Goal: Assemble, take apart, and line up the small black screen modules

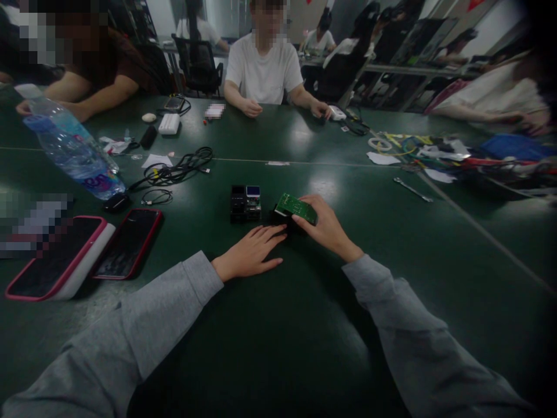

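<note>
My right hand (324, 226) grips a green circuit board (297, 207) by its right end, thumb in front and fingers behind. Under the board's left end shows a dark part (281, 218), partly hidden by the board and my fingers. My left hand (252, 251) lies palm down on the table with its fingers stretched out, the tips close to that dark part; whether they touch it I cannot tell. Just beyond my left hand stands a small black case (238, 203), and against its right side is a small board with a blue-white screen (253, 200).
To the left lie two red-edged phones (129, 244) (58, 258), water bottles (93, 174) and a coiled black cable (183, 166). A wrench (412, 190) and a heap of wires (409, 145) lie at right. Across the green table (278, 348) sits a person in a white shirt (264, 69).
</note>
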Demonstrator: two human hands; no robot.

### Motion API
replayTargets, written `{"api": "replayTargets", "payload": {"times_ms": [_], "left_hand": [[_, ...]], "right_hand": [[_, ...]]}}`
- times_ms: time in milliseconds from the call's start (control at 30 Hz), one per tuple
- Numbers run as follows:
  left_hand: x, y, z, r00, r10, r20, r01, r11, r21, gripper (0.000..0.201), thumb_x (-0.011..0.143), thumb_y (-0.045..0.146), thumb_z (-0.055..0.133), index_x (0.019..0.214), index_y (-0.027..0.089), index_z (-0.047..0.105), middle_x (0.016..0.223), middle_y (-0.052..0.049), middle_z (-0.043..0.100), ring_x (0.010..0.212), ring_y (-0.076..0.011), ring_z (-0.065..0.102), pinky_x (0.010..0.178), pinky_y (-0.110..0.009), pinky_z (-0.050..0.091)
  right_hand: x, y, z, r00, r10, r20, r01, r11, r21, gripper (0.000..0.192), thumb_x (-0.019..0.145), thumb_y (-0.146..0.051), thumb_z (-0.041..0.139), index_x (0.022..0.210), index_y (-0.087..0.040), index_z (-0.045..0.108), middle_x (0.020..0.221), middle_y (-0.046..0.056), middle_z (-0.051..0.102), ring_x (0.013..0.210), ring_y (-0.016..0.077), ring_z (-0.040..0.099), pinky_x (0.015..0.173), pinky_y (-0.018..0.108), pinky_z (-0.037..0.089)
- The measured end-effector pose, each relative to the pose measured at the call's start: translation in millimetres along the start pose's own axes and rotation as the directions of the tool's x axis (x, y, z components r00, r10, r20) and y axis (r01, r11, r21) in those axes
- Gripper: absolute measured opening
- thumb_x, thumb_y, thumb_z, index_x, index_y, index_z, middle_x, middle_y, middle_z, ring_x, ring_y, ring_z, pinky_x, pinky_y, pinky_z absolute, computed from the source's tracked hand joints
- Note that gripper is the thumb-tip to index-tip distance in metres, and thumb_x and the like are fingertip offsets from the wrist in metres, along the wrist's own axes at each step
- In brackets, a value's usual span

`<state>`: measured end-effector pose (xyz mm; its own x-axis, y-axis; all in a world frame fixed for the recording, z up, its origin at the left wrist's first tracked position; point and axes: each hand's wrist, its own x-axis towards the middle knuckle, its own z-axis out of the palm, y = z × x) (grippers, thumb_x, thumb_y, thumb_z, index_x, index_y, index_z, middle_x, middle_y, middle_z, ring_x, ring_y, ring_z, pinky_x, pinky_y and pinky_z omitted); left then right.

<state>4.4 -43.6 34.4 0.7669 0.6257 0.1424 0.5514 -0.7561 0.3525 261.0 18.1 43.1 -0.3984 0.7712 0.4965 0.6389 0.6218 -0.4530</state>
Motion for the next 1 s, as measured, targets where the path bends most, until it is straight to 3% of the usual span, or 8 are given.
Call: {"api": "replayTargets", "payload": {"times_ms": [300,733,1000], "left_hand": [[-0.1,-0.8,1.3,1.0,0.009,-0.006,-0.009,1.0,0.003,0.063,0.102,0.055,0.041,0.153,0.018,0.037,0.166,-0.014,0.028,0.151,-0.0301,0.033,0.124,-0.05,0.027],[0.5,-0.2,0.6,1.0,0.015,-0.009,-0.015,1.0,0.02,0.063,0.103,0.054,0.041,0.152,0.016,0.038,0.165,-0.014,0.03,0.15,-0.0303,0.035,0.124,-0.049,0.027],[0.0,-1.2,2.1,1.0,0.022,-0.013,-0.021,1.0,0.017,0.06,0.103,0.054,0.041,0.152,0.019,0.038,0.164,-0.013,0.033,0.149,-0.0297,0.036,0.124,-0.05,0.027]], "right_hand": [[3.8,-10.3,-11.1,0.997,-0.048,-0.067,0.044,0.997,-0.058,0.033,0.094,-0.051,0.06,0.114,-0.024,0.059,0.113,0.012,0.064,0.109,0.0314,0.061,0.095,0.051,0.051],[7.1,-3.6,-3.4,0.998,-0.045,-0.036,0.044,0.998,-0.034,0.036,0.094,-0.052,0.061,0.115,-0.023,0.056,0.118,0.013,0.061,0.112,0.0318,0.059,0.096,0.052,0.05],[4.0,-1.0,-0.9,0.997,-0.041,0.062,0.04,0.999,0.025,0.039,0.096,-0.056,0.057,0.117,-0.023,0.059,0.123,0.013,0.059,0.116,0.0313,0.058,0.1,0.053,0.049]]}}
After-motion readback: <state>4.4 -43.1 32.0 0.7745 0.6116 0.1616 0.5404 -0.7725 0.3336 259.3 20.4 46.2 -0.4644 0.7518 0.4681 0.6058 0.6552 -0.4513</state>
